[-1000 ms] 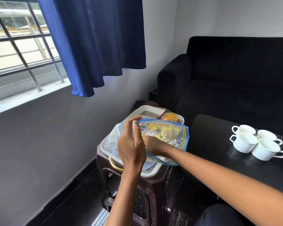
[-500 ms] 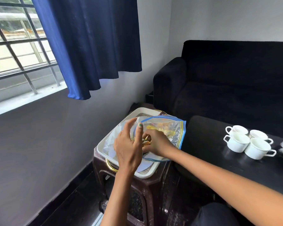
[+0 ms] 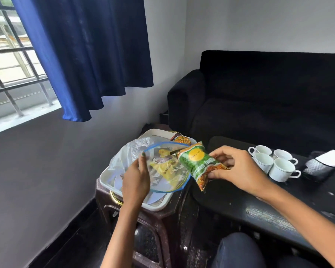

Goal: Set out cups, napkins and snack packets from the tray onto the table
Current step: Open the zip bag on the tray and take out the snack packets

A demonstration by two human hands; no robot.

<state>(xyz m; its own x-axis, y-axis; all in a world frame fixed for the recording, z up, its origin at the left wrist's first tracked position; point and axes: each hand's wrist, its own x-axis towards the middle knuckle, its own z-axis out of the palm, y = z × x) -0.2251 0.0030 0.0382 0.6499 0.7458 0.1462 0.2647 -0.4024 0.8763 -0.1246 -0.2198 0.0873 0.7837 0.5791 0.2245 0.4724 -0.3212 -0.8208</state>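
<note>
My right hand (image 3: 238, 171) grips a green snack packet (image 3: 199, 164), fingers curled round its lower end. The packet carries a yellow circle with small writing too blurred to read, and a band of white lettering below it that I cannot make out either. It hangs tilted in the air between the tray (image 3: 162, 205) and the black table (image 3: 259, 207), its red-orange bottom corner pointing down.

My left hand (image 3: 136, 180) holds the near rim of a clear zip bag (image 3: 166, 171) with a blue edge, which sits in the white tray; how tightly the fingers close I cannot tell. Inside the bag a yellow packet (image 3: 167, 168) shows dark print, unreadable. At the tray's far edge lies another packet (image 3: 181, 139) with a dark red strip of white letters, too small to read. A crumpled clear plastic wrap (image 3: 128, 153) lies beside the bag.

The tray rests on a dark brown stool (image 3: 159, 225). On the table stand four white cups (image 3: 273, 163), touching one another, and near them a dark holder with a white napkin (image 3: 331, 160). A black sofa (image 3: 269, 97) stands behind, and a blue curtain (image 3: 89, 55) hangs at the window.
</note>
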